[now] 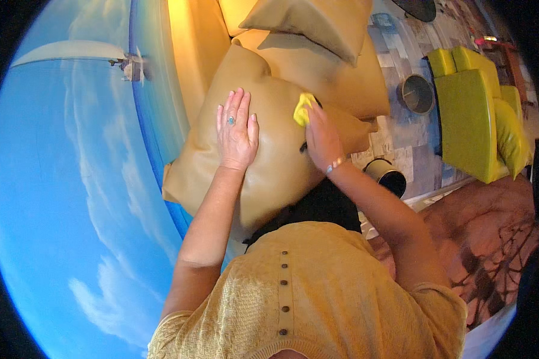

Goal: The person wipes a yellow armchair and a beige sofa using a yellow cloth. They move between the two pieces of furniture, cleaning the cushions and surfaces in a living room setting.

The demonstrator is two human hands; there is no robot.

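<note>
A large tan leather-like cushion (269,157) lies in front of me, its near edge against my body. My left hand (238,130) rests flat on its upper face, palm down, wearing a ring with a turquoise-coloured stone. In my right hand (322,137) is a crumpled yellow cloth (303,110), pressed to the right part of the same cushion. Some of the cloth is hidden by the fingers. Small dark patches show beside that hand; I cannot tell what they are.
Beyond are a tan sofa seat (332,85) and another tan cushion (310,22). A sky-and-sea mural (72,157) covers the wall at left. Two round bins or stools, one farther (417,94) and one nearer (386,175), stand on the patchwork floor (411,143) at right, near a yellow-green sofa (465,116).
</note>
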